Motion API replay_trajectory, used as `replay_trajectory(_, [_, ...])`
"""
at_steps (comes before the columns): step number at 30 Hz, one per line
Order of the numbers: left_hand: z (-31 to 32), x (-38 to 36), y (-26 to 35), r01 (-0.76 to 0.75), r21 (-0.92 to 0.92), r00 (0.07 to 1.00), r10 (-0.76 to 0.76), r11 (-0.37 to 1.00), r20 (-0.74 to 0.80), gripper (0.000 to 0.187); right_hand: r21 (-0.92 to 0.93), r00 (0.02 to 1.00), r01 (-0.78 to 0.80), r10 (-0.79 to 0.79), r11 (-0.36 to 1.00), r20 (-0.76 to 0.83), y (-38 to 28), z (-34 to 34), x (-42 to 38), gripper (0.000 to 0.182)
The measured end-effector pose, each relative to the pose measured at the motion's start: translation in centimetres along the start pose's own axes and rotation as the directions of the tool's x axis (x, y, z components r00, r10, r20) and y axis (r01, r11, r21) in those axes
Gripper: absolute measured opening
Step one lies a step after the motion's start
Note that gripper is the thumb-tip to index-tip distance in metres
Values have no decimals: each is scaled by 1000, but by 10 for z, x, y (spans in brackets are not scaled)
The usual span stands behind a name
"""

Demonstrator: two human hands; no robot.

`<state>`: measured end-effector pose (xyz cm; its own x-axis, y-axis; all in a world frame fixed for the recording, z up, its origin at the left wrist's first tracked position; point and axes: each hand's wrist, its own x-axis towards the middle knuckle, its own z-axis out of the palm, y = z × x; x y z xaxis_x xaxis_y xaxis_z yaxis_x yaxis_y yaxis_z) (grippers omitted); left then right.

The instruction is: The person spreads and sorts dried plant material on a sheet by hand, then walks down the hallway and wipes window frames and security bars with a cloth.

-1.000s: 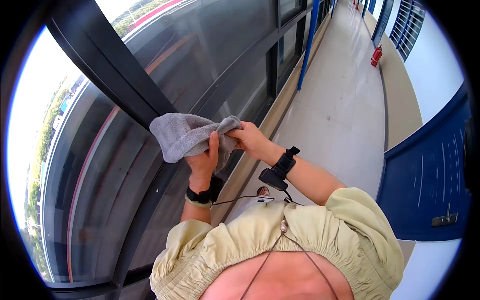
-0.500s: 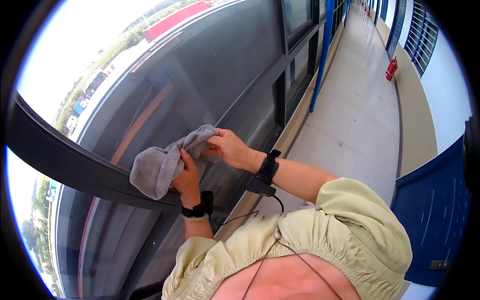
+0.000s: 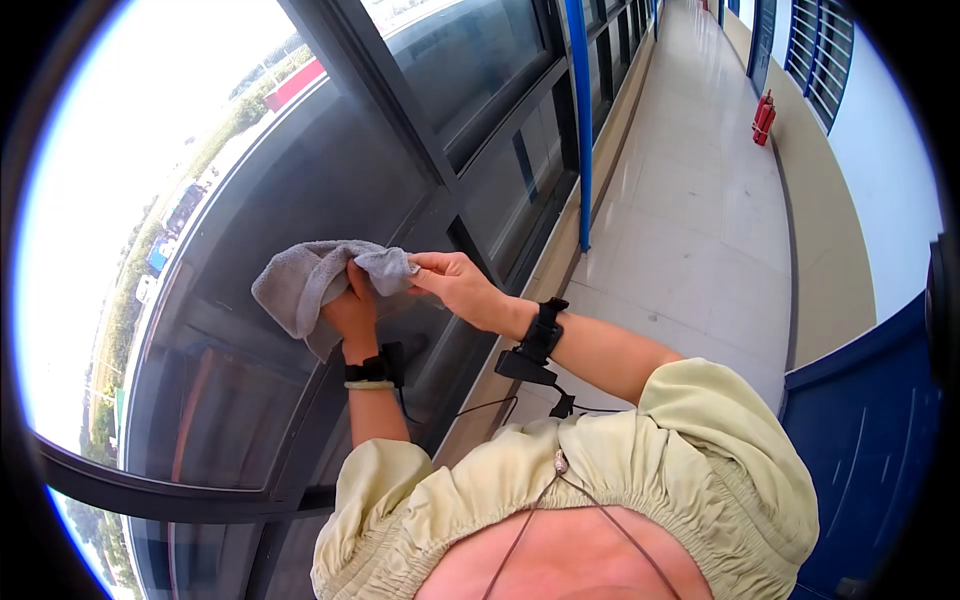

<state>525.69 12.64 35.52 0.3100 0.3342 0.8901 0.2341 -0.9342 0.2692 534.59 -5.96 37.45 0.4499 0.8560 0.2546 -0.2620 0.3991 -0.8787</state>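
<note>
A grey cloth (image 3: pixel 310 280), bunched and folded, is held in front of the dark window glass (image 3: pixel 290 190). My left hand (image 3: pixel 352 308) is closed on it from beneath, with the thumb up over the folds and the other fingers hidden by the fabric. Between thumb and fingertips, my right hand (image 3: pixel 462 285) pinches the cloth's right end. Whether the cloth touches the pane cannot be made out. Black straps with small boxes sit on both wrists.
Dark metal window frames (image 3: pixel 395 95) run along the left, with a blue post (image 3: pixel 581 130) beside them. Red fire extinguishers (image 3: pixel 763 118) stand against the right wall of the tiled corridor (image 3: pixel 690 180). A blue panel (image 3: pixel 850 440) is close on my right.
The view has shifted along the windows, bringing a frame post nearer and the blue post leftward. My left hand is higher, still gripping the cloth, and my right hand keeps its pinch.
</note>
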Motion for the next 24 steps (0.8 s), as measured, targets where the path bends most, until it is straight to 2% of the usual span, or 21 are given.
replay_trajectory(4, [81,-18,24,17,3,988,-18,1000,153,31,-55,992,92,-96,994,-80,-6,-76,-7,27])
replay_trajectory(5, [102,-20,30,-19,-12,986,21,1000,165,30,-65,986,130,-136,989,-99,-8,-95,-6,26])
replay_trajectory(7, [133,-30,58,-84,-44,978,91,996,188,29,-91,983,122,-133,988,-129,-3,-137,-6,26])
replay_trajectory(8, [150,-37,63,-54,-77,966,72,996,248,28,-122,980,124,-141,985,-142,2,-157,-5,26])
replay_trajectory(11, [183,-49,81,-188,-34,938,189,982,290,30,-176,980,86,-115,981,-161,-1,-198,1,27])
replay_trajectory(12, [204,-51,88,-153,-118,937,182,981,298,33,-184,982,59,-91,981,-167,-3,-218,4,28])
replay_trajectory(15, [265,-47,104,-161,-164,931,205,973,302,33,-172,982,72,-100,983,-161,-12,-275,27,27])
replay_trajectory(18, [300,-33,121,-108,-128,947,141,986,290,33,-147,976,-3,-29,989,-216,-32,-307,35,26])
replay_trajectory(19, [332,-27,132,-80,-121,947,113,989,299,33,-170,981,10,-42,985,-189,-42,-335,47,26])
replay_trajectory(22, [396,-18,135,101,-124,885,-32,987,465,32,-257,987,66,-101,964,-123,-55,-383,65,24])
replay_trajectory(23, [420,-20,144,152,-120,832,-61,981,552,31,-281,986,22,-68,960,-154,-59,-402,64,25])
replay_trajectory(24, [439,-14,159,140,-116,822,-51,983,567,29,-296,986,-21,-30,955,-165,-66,-421,68,26])
